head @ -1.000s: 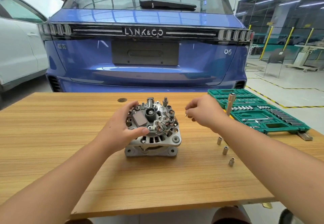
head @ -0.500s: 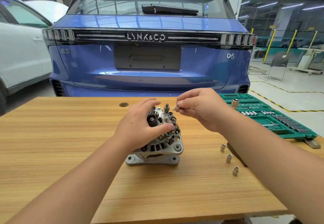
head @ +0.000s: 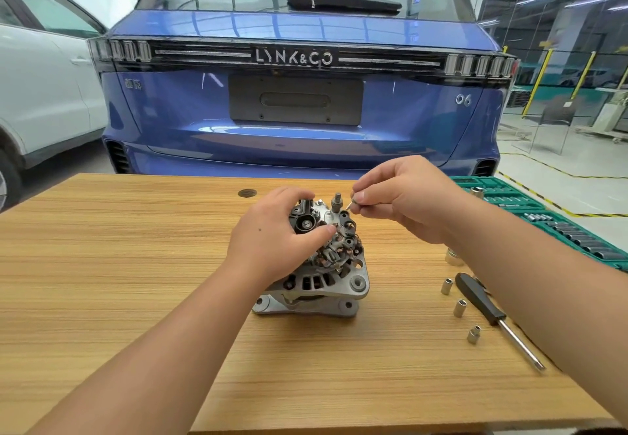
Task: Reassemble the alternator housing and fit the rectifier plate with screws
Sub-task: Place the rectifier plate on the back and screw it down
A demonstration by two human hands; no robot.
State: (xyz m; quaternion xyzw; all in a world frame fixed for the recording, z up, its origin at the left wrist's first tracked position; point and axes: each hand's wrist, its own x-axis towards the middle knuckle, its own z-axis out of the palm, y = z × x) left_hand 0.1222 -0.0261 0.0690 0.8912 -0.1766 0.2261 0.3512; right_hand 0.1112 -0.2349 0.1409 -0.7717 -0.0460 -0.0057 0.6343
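My left hand [head: 272, 240] grips the assembled alternator [head: 319, 264] while my right hand [head: 404, 196] pinches a screw [head: 350, 204], rectifier plate [head: 336, 247] fastening barely begun.

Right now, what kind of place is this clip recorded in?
Most likely a car workshop or training garage. A blue car is parked just behind the wooden table, a green socket set lies open on it, and an alternator is being worked on.

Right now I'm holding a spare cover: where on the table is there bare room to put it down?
The wide stretch of table left of the alternator is bare, as is the strip at the near edge. The right side is crowded: loose sockets, a screwdriver and the green tool case.
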